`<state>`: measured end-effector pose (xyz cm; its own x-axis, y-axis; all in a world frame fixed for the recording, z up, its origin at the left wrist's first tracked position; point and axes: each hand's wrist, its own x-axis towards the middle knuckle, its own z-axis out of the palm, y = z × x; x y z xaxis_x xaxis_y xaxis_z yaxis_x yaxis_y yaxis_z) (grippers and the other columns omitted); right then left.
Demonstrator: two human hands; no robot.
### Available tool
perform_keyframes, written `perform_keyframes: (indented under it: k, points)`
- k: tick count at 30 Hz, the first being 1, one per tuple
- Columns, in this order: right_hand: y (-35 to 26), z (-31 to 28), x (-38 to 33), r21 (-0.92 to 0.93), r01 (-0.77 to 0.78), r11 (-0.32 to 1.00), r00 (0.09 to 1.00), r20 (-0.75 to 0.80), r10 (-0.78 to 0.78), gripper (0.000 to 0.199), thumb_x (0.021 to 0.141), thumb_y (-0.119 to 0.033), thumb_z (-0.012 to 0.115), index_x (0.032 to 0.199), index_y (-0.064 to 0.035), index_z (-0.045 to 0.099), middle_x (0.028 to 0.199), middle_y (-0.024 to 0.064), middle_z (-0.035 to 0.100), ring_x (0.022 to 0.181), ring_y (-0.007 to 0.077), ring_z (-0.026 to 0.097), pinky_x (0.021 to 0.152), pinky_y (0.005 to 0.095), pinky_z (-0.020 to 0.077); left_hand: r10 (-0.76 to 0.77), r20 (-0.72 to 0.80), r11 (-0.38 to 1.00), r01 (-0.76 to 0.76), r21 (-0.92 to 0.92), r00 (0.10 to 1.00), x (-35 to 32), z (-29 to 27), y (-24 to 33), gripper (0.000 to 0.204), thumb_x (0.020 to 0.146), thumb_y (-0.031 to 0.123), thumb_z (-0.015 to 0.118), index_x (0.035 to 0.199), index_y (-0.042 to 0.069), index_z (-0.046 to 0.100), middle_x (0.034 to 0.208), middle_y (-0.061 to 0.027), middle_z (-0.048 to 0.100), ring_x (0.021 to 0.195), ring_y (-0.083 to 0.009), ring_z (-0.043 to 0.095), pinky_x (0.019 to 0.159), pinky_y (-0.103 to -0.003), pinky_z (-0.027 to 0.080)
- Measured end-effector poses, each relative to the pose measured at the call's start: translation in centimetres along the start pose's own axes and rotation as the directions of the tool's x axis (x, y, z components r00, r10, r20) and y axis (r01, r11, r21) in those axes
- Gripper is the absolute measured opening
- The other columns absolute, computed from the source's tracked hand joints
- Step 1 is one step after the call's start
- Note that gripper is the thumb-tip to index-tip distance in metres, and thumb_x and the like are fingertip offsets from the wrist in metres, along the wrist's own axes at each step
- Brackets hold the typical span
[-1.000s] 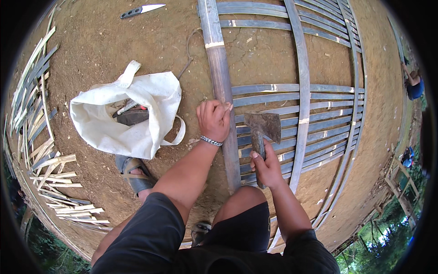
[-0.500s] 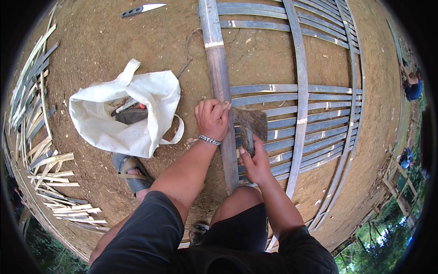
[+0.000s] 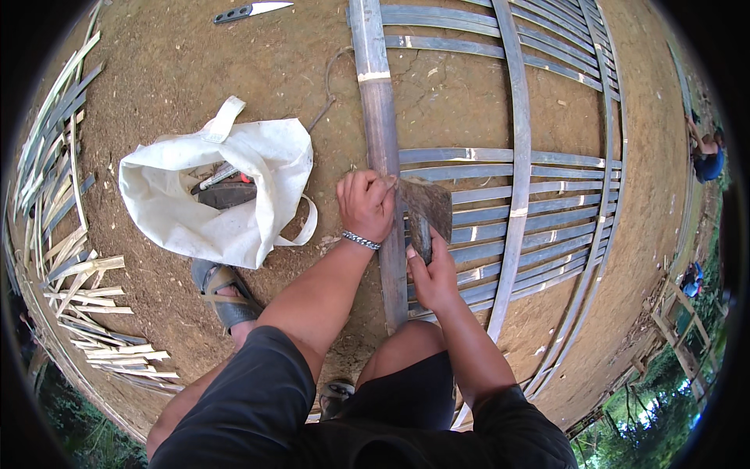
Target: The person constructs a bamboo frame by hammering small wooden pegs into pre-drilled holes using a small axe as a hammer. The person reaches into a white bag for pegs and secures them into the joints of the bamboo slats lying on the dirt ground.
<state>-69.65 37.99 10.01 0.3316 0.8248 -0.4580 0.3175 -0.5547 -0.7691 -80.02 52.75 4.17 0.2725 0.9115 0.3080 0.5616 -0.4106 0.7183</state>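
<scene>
My right hand point(image 3: 434, 272) is wrapped round the dark handle of a hatchet point(image 3: 434, 205) with a broad, dull brown head. The head rests over the bamboo slats point(image 3: 476, 233), its left corner close to my left thumb. My left hand point(image 3: 367, 206) is closed over the thick bamboo pole point(image 3: 383, 144), fingers curled and thumb reaching across it. Whether a slat end is also inside that fist is hidden. Slats run rightward from the pole in a spaced row, crossed by a long flat bamboo strip point(image 3: 519, 156).
A white bag point(image 3: 183, 234) with tools inside stands left of the pole. A knife point(image 3: 254, 12) lies on the dirt at the far side. Split bamboo pieces point(image 3: 70, 203) are piled at the left. Another person point(image 3: 708, 156) is at the far right.
The hatchet has shifted slightly left and its head looks a little more turned. My left hand keeps its hold on the pole. The whole view has moved slightly.
</scene>
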Motion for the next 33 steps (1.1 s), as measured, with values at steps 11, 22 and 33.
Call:
perform_keyframes:
  k: [11,22,33]
  points:
    - [-0.7,-0.3,-0.6,0.019,0.081,0.997,0.995,-0.054,-0.08,0.039,0.099,-0.018,0.061,0.13,0.0043,0.052,0.082,0.0072,0.063,0.071,0.0127,0.061,0.066,0.0301,0.0508,-0.009,0.002,1.0,0.009,-0.004,1.0,0.2,0.3,0.0,0.01,0.079,0.007,0.072,0.087,0.011,0.066,0.087,-0.006,0.058,0.085,-0.0281,0.057,0.08,-0.042,0.04]
    - [-2.4,-0.3,-0.6,0.046,0.013,0.999,0.998,-0.057,-0.011,0.038,0.097,-0.015,0.061,0.129,0.0026,0.053,0.099,0.0244,0.068,0.092,0.0428,0.066,0.082,0.0468,0.0514,-0.029,0.027,1.0,0.029,-0.009,0.999,0.0,0.3,-0.3,0.011,0.078,0.008,0.072,0.088,0.011,0.068,0.088,-0.0061,0.058,0.087,-0.0281,0.057,0.081,-0.042,0.04]
    - [-1.8,0.0,-1.1,-0.015,0.106,0.994,0.988,-0.112,-0.107,0.042,0.099,-0.013,0.059,0.135,0.0032,0.049,0.093,0.013,0.065,0.076,0.0201,0.061,0.069,0.0352,0.0513,-0.125,0.01,0.992,0.124,0.03,0.992,-0.5,-0.9,1.0,0.021,0.083,0.018,0.074,0.103,0.014,0.07,0.107,-0.0062,0.06,0.106,-0.0286,0.055,0.092,-0.044,0.037]
